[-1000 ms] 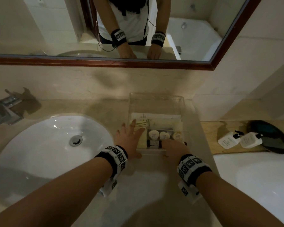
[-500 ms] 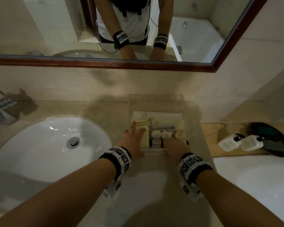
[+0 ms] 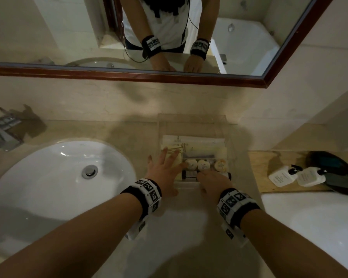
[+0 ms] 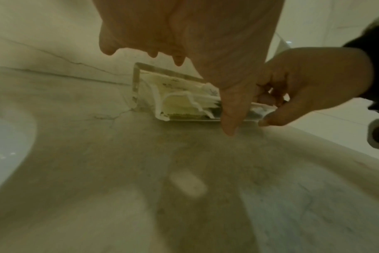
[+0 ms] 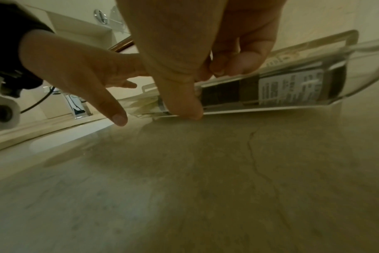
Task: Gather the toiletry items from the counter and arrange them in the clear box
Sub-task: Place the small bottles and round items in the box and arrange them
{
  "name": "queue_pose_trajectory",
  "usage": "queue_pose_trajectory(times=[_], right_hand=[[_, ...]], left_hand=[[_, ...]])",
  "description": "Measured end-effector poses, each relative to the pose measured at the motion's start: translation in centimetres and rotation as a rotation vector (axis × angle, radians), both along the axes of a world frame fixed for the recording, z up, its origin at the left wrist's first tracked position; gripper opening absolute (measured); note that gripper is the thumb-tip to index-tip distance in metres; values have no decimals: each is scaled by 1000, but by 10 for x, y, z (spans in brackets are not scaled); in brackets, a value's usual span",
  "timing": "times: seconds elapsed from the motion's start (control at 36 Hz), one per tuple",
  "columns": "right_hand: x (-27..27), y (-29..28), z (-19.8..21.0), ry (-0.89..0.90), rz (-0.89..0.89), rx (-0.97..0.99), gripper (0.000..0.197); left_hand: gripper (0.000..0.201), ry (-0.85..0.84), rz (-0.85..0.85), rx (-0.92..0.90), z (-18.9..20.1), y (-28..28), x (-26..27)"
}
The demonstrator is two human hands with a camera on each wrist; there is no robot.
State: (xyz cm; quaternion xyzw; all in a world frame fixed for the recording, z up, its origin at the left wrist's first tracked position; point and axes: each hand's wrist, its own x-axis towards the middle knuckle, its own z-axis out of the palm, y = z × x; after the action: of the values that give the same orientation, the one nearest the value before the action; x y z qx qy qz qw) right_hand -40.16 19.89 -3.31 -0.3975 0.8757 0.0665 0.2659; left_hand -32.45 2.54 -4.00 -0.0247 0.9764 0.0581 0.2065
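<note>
The clear box [image 3: 191, 121] sits on the beige counter close to the back wall. White sachets [image 3: 193, 142] lie in its far part, and three small round-capped bottles [image 3: 203, 165] stand in a row near the front. A dark labelled bottle [image 5: 288, 87] lies along the front wall. My left hand [image 3: 165, 171] is spread flat over the box's left front corner, fingers straight and thumb pointing down beside it. My right hand [image 3: 211, 180] grips the front wall, its thumb [image 5: 184, 109] outside and its fingers curled over the rim.
A white sink [image 3: 48, 187] with a chrome faucet [image 3: 2, 129] lies to the left. To the right, a wooden tray [image 3: 259, 169] carries two white pump bottles [image 3: 281, 177] and a dark round dish [image 3: 333, 171]. A framed mirror [image 3: 129, 37] hangs above.
Both hands stay at the box's front. The left hand's fingers reach slightly further over the box; the view has shifted a little.
</note>
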Motion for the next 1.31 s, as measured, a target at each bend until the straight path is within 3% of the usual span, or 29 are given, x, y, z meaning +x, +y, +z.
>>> queue_pose_trajectory(times=[0.69, 0.92, 1.06, 1.17, 1.31], right_hand=[[-13, 4, 0, 49, -14, -43, 28], [-22, -5, 1, 61, -65, -80, 27], [-21, -2, -3, 288, -129, -153, 53], [-30, 2, -7, 256, -234, -174, 78], [-41, -2, -8, 292, -225, -120, 73]], left_hand=[[92, -19, 76, 28, -3, 19, -19], [102, 29, 193, 48, -5, 7, -15], [91, 47, 226, 35, -3, 0, -16], [81, 125, 234, 25, -1, -2, -20], [69, 193, 219, -15, 3, -4, -25]])
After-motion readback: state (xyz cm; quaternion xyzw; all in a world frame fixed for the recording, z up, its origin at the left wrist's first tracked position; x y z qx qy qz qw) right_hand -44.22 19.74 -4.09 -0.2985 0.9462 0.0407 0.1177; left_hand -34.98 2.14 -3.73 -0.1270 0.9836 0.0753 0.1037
